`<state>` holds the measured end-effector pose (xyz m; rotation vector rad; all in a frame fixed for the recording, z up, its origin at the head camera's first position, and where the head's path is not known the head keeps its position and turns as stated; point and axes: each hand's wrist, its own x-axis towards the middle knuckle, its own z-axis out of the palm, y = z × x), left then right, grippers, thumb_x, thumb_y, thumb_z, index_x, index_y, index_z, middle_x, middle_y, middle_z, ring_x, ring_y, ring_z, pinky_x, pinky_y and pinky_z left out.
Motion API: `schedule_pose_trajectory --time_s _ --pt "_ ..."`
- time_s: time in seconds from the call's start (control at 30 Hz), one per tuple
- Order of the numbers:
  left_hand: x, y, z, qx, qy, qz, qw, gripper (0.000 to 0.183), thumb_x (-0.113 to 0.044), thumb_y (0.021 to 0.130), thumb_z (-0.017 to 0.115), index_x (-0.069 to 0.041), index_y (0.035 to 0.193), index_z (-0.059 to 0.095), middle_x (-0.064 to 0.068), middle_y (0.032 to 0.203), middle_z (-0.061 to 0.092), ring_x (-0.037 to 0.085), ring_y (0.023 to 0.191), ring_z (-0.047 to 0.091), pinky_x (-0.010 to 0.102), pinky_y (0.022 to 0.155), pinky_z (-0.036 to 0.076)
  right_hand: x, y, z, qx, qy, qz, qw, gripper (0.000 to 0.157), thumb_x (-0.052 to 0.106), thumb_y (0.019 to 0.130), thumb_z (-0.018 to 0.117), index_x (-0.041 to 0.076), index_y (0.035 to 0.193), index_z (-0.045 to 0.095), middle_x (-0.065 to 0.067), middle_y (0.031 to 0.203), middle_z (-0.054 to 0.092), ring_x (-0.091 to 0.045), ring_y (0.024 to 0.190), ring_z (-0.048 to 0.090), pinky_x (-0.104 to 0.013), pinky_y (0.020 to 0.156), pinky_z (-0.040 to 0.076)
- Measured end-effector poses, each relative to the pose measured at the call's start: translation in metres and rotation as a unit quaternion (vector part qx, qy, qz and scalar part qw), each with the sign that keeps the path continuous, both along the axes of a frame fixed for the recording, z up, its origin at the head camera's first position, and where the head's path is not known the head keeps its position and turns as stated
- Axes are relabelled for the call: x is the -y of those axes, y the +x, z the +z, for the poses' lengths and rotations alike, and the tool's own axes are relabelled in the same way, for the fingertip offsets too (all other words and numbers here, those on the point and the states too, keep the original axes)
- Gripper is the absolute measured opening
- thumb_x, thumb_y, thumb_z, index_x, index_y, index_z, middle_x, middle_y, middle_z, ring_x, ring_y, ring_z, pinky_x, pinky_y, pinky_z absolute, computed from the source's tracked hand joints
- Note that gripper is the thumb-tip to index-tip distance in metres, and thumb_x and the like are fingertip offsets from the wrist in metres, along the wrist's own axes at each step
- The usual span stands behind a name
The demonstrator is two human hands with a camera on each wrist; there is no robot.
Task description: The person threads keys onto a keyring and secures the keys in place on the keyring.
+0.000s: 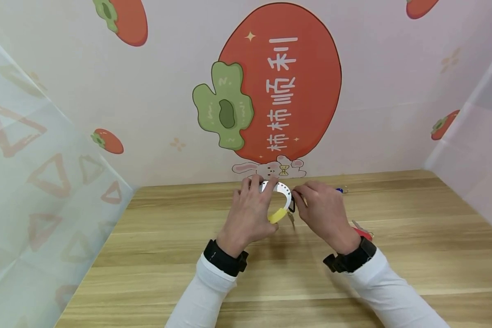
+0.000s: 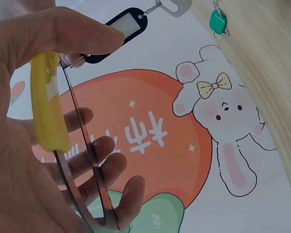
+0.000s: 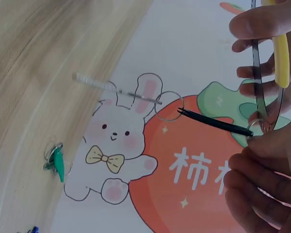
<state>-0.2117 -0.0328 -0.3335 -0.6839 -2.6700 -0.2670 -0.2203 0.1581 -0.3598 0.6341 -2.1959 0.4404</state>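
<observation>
In the head view my left hand [image 1: 250, 207] grips a metal ring [image 1: 287, 193], which is flat, silvery and has holes along its band. A yellow sleeve [image 2: 51, 107] covers part of that ring, with the left thumb at its end. My right hand [image 1: 321, 212] is at the ring's right side, its thumb and fingers pinching the small wire ring of a black key tag [image 3: 208, 121]. The tag has a pale label [image 2: 123, 29] on one face. From its far end a key [image 3: 111, 90], blurred in the right wrist view, hangs on a split ring [image 3: 169, 106].
Behind the right hand lies a blue key tag [image 1: 339, 190]. A red key tag [image 1: 362, 233] with a key sits by the right wrist. The wrist views show a green key tag [image 3: 58, 162] on the wooden table [image 1: 147, 255]. A printed backdrop [image 1: 168, 91] stands along the back.
</observation>
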Motion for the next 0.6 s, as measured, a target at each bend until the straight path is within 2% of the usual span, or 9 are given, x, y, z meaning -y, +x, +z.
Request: schedule_pose_trajectory --time_s 0.1,0.2,0.3,0.37,0.47,0.6 --pt "0.0015 0.0001 0.0006 -0.002 0.005 0.002 1.0000 0.097 -0.033 0.060 0.092 -0.018 0.146 0.049 0.016 0.128 0.052 0.035 0.115 0.049 0.052 0.079 0.051 0.0005 -0.0005 0.0001 0.003 -0.008 0.003 1.000 0.010 0.008 0.083 0.082 0.000 0.087 0.077 -0.009 0.079 0.072 -0.025 0.067 0.067 -0.034 0.051 0.051" --pt "0.0020 0.0000 0.0007 -0.005 0.006 0.002 1.0000 0.096 -0.033 0.061 0.092 -0.018 0.145 0.049 0.016 0.128 0.053 0.035 0.114 0.049 0.052 0.078 0.052 0.0001 -0.0011 0.0003 0.058 -0.052 0.012 0.997 0.009 0.008 0.085 0.080 0.001 0.091 0.078 -0.008 0.081 0.073 -0.023 0.069 0.068 -0.037 0.057 0.054" --pt "0.0020 0.0003 0.0008 -0.006 0.005 0.003 1.0000 0.095 -0.034 0.061 0.092 -0.019 0.144 0.049 0.015 0.128 0.052 0.035 0.114 0.049 0.052 0.079 0.052 -0.0005 -0.0014 0.0007 0.117 -0.100 0.028 0.988 0.007 0.007 0.089 0.076 0.002 0.093 0.078 -0.008 0.082 0.074 -0.021 0.071 0.069 -0.040 0.063 0.057" --pt "0.0015 0.0003 0.0005 -0.006 0.004 0.004 1.0000 0.094 -0.035 0.061 0.092 -0.019 0.144 0.049 0.015 0.128 0.052 0.035 0.114 0.049 0.052 0.079 0.052 -0.0010 -0.0017 0.0005 0.136 -0.118 0.038 0.983 0.007 0.006 0.090 0.075 0.001 0.094 0.078 -0.008 0.081 0.074 -0.021 0.070 0.070 -0.040 0.064 0.058" --pt "0.0012 0.0002 0.0003 -0.005 0.002 0.006 1.0000 0.096 -0.034 0.061 0.092 -0.019 0.145 0.049 0.015 0.127 0.052 0.034 0.113 0.049 0.051 0.078 0.051 -0.0011 -0.0019 0.0000 0.124 -0.110 0.043 0.985 0.006 0.005 0.089 0.076 0.001 0.093 0.078 -0.007 0.081 0.074 -0.020 0.070 0.070 -0.040 0.063 0.058" --pt "0.0015 -0.0005 -0.0001 0.000 0.000 0.008 1.0000 0.097 -0.034 0.060 0.092 -0.018 0.146 0.049 0.016 0.127 0.052 0.034 0.112 0.049 0.050 0.077 0.051 -0.0004 -0.0019 -0.0009 0.057 -0.052 0.022 0.997 0.009 0.008 0.085 0.081 0.001 0.090 0.077 -0.008 0.080 0.072 -0.023 0.068 0.068 -0.037 0.056 0.053"
